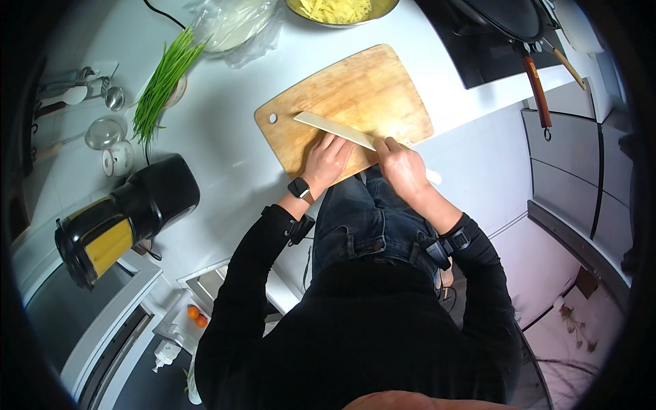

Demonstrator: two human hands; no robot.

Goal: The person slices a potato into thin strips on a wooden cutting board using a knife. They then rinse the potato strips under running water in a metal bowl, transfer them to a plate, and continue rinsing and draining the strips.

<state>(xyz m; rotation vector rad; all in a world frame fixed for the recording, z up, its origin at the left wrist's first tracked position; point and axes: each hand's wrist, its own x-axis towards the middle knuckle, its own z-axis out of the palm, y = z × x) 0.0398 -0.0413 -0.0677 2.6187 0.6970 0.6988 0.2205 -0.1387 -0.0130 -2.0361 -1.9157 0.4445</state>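
A kitchen knife with a broad pale blade (335, 128) lies slantwise over a wooden cutting board (353, 84). My right hand (401, 166) is closed around its handle near the board's front edge, and the white handle end (434, 177) sticks out past the palm. Just on the near side of the blade, my left hand (328, 161) rests on the board with its fingers bent, the tips close to the blade. Whatever may be under those fingers is hidden. A few small pale bits (408, 141) lie on the board beside my right hand.
Beyond the board stand a metal bowl of pale yellow shreds (335, 11) and a plastic bag (236, 25). Green chives (166, 84) lie at the left, above a black-and-yellow appliance (133, 215). Pans with a wooden handle (536, 92) sit on the black cooktop (474, 56), far right.
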